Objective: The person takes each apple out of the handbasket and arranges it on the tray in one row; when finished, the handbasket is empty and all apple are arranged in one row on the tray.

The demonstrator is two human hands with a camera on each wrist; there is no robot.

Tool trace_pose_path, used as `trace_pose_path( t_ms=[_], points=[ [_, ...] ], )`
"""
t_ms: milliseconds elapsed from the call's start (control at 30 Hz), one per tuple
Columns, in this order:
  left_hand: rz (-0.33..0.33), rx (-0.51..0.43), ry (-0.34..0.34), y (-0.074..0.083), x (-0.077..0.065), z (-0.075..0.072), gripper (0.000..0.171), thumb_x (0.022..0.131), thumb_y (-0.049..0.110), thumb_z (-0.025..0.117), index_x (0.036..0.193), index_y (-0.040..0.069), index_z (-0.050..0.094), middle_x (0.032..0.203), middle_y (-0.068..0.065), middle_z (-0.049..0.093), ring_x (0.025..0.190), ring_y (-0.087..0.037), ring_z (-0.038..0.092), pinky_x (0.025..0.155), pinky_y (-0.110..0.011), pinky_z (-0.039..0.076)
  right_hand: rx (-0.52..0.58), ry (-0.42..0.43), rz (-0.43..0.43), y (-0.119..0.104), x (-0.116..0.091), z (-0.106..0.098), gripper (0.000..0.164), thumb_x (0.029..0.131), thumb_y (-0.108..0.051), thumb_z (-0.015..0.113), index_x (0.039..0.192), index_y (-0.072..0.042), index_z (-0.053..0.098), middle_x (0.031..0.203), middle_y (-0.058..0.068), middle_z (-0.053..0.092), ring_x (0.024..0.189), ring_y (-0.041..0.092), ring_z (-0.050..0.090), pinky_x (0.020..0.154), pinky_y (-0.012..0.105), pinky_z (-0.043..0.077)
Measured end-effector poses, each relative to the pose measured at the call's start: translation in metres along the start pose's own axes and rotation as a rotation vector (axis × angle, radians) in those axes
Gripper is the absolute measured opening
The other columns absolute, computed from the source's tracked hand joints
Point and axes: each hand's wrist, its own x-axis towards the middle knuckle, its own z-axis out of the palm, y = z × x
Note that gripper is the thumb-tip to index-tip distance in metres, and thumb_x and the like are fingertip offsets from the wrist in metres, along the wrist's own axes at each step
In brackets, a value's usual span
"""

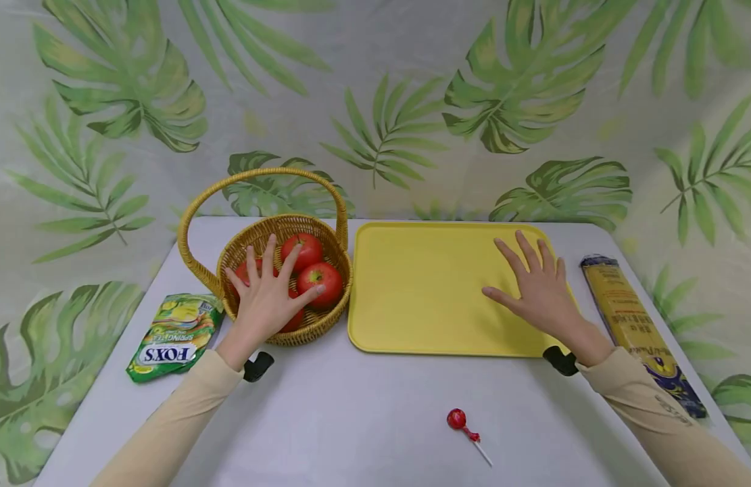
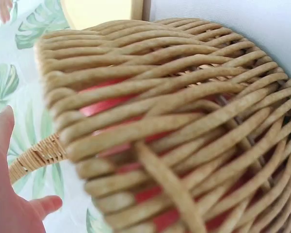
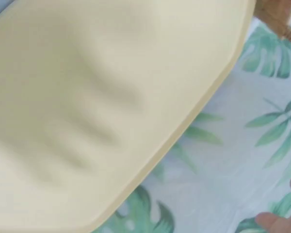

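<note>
My left hand (image 1: 264,297) is held with spread fingers over the wicker basket (image 1: 314,331), gripping nothing. Several red apples (image 1: 322,284) lie inside the basket, partly hidden behind that hand. In the left wrist view the woven side of the basket (image 2: 174,116) fills most of the picture, and red shows through its gaps. Above the right part of the yellow tray (image 1: 424,291) hovers my right hand (image 1: 539,294), its fingers spread and holding nothing. Its shadow falls on the tray (image 3: 184,48) in the right wrist view.
A green FOXS Spring Tea packet (image 1: 177,335) lies left of the basket. Along the table's right side is a long yellow and blue packet (image 1: 637,325). A red lollipop (image 1: 457,419) lies on the white table (image 1: 351,419) near the front. Leaf-patterned cloth hangs behind.
</note>
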Motion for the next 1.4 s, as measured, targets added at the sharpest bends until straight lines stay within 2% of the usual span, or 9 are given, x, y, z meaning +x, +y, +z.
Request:
trace_pose_path(
  t_ms=[167,300,467,667,867,1000,1133,1233,1400],
  points=[
    [0.033,-0.002,0.005,0.000,-0.005,-0.005,0.083,0.078,0.072,0.040,0.145,0.029,0.016,0.149,-0.008,-0.007,0.130,-0.042,-0.012,0.090,-0.071,-0.009,0.142,0.014,-0.182,-0.027,0.020,0.003,0.082,0.080,-0.041,0.064,0.145,-0.024,0.016,0.148,0.012,0.009,0.132,0.041,0.005,0.098,0.064,0.008],
    [0.055,-0.053,0.049,0.000,-0.013,-0.012,0.079,0.079,0.068,0.044,0.144,0.030,0.019,0.149,-0.006,-0.003,0.132,-0.040,-0.008,0.093,-0.070,-0.002,0.258,0.008,-0.313,-0.054,0.038,0.007,0.082,0.080,-0.037,0.067,0.144,-0.024,0.017,0.148,0.007,0.011,0.132,0.034,0.011,0.101,0.056,0.015],
    [0.066,-0.216,0.118,-0.005,-0.026,-0.022,0.074,0.080,0.057,0.056,0.142,0.028,0.026,0.149,-0.004,0.005,0.133,-0.034,0.004,0.097,-0.064,0.013,0.395,-0.017,-0.431,-0.086,0.062,0.015,0.080,0.081,-0.034,0.067,0.144,-0.025,0.018,0.148,-0.001,0.013,0.133,0.023,0.015,0.101,0.050,0.023],
    [0.033,-0.466,0.203,-0.020,-0.049,-0.029,0.068,0.080,0.034,0.068,0.139,0.027,0.033,0.146,-0.003,0.017,0.130,-0.029,0.021,0.093,-0.062,0.026,0.577,-0.091,-0.553,-0.120,0.092,0.033,0.081,0.078,-0.027,0.070,0.143,-0.024,0.022,0.145,-0.004,0.021,0.129,0.017,0.024,0.100,0.044,0.029],
    [-0.045,-0.548,0.273,-0.039,-0.073,-0.027,0.064,0.079,0.023,0.070,0.136,0.018,0.040,0.141,-0.009,0.028,0.128,-0.028,0.026,0.093,-0.059,0.029,0.699,-0.246,-0.580,-0.148,0.116,0.051,0.079,0.078,-0.030,0.070,0.142,-0.024,0.024,0.141,-0.003,0.029,0.120,0.016,0.036,0.095,0.045,0.035],
    [-0.111,-0.605,0.251,-0.048,-0.084,-0.021,0.063,0.081,0.020,0.068,0.136,0.014,0.039,0.138,-0.014,0.029,0.123,-0.033,0.031,0.090,-0.057,0.035,0.730,-0.379,-0.579,-0.168,0.127,0.051,0.077,0.079,-0.022,0.071,0.142,-0.016,0.027,0.142,0.001,0.028,0.121,0.020,0.035,0.097,0.044,0.033],
    [-0.181,-0.691,0.208,-0.056,-0.090,-0.010,0.062,0.084,0.021,0.065,0.138,0.013,0.036,0.138,-0.018,0.024,0.119,-0.039,0.033,0.089,-0.058,0.036,0.727,-0.506,-0.566,-0.180,0.141,0.060,0.074,0.078,-0.017,0.071,0.140,-0.015,0.031,0.142,0.000,0.026,0.126,0.017,0.029,0.101,0.044,0.027],
    [-0.225,-0.744,0.156,-0.060,-0.091,-0.002,0.064,0.085,0.024,0.064,0.139,0.014,0.033,0.140,-0.019,0.019,0.119,-0.041,0.032,0.089,-0.057,0.036,0.712,-0.575,-0.583,-0.183,0.155,0.076,0.072,0.078,-0.016,0.070,0.139,-0.019,0.033,0.141,-0.004,0.028,0.128,0.013,0.024,0.103,0.044,0.024],
    [-0.257,-0.801,0.058,-0.063,-0.089,0.003,0.070,0.086,0.028,0.062,0.143,0.016,0.023,0.144,-0.017,0.012,0.122,-0.044,0.030,0.093,-0.053,0.035,0.651,-0.666,-0.613,-0.195,0.166,0.088,0.068,0.077,-0.009,0.069,0.137,-0.018,0.037,0.138,-0.004,0.032,0.126,0.011,0.027,0.101,0.034,0.028]
  ],
)
